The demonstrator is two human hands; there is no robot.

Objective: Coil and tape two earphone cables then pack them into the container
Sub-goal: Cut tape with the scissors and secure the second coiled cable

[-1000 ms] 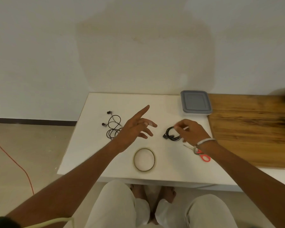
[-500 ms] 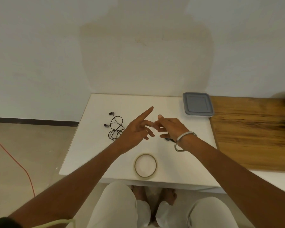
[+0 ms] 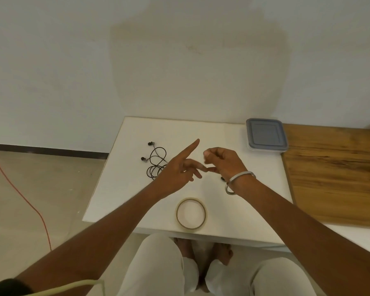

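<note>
A loose black earphone cable [image 3: 156, 163] lies on the white table [image 3: 126, 189], just left of my left hand [image 3: 177, 174]. That hand hovers over the table with its index finger pointing straight out and holds nothing I can see. My right hand [image 3: 222, 162] is beside it, fingers loosely curled, thumb apart, its fingertips touching a left fingertip. Only a small black bit of the second, coiled earphone [image 3: 222, 178] shows under my right wrist. A roll of clear tape [image 3: 191, 213] lies flat near the front edge. The container with a grey lid [image 3: 266, 134] sits closed at the back right.
A wooden board [image 3: 333, 174] covers the surface to the right of the white table. An orange cord [image 3: 19, 189] runs across the floor on the left. A white wall rises right behind the table. My knees are under the front edge.
My right hand let go of the coiled earphone on the table and moved left to meet my left hand's fingertips. The scissors are now hidden under my right arm.
</note>
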